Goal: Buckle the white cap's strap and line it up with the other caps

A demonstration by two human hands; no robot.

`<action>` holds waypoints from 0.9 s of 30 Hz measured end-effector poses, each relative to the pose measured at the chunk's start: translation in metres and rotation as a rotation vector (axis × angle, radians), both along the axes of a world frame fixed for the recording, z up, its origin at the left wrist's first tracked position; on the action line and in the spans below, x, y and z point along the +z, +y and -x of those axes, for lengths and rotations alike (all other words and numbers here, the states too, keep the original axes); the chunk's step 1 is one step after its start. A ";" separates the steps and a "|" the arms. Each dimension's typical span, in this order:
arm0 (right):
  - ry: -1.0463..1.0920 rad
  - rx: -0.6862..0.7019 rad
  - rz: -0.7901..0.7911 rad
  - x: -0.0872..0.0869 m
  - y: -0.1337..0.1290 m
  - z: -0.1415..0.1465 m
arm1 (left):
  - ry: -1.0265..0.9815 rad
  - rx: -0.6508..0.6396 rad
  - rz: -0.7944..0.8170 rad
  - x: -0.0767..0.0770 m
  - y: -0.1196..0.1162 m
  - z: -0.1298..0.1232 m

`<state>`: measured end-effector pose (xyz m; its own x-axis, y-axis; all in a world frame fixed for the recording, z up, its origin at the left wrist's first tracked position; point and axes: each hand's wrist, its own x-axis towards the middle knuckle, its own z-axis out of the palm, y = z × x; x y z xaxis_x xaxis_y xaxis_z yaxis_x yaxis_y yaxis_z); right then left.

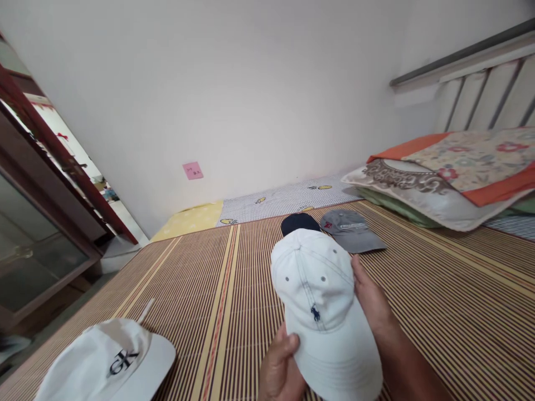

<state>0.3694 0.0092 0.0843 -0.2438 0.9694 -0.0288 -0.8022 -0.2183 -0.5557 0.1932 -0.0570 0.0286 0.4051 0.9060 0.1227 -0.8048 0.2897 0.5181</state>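
Hands grip a white cap [324, 312]: left hand [281, 365] pinching at 7 o'clock, right hand [371, 303] clamped at 3; loose pinch risks a drop onto the mat [200, 289].

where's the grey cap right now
In the head view the grey cap lies on the striped mat, right of centre, beside the dark cap and just beyond the white cap held in both hands.
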 end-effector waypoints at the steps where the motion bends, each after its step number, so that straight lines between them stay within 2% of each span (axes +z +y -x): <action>1: 0.017 -0.010 0.023 0.002 -0.001 -0.002 | 0.025 -0.004 0.012 -0.001 -0.001 -0.003; 7: 0.038 -0.080 0.046 0.008 -0.007 -0.003 | 0.057 -0.002 0.008 0.001 -0.001 -0.008; 14: 0.025 0.022 0.016 0.005 -0.019 0.018 | 0.065 0.072 0.018 0.000 0.002 0.005; 20: 0.052 0.056 0.027 0.004 -0.015 0.025 | 0.067 0.098 0.026 0.001 0.003 0.009; 27: 0.044 0.103 0.011 -0.015 -0.013 0.030 | 0.060 0.155 0.023 0.000 0.007 0.020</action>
<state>0.3396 -0.0039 0.0690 -0.3433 0.9389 -0.0259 -0.7990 -0.3064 -0.5174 0.1732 -0.0502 0.0289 0.2663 0.9605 0.0808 -0.8084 0.1769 0.5614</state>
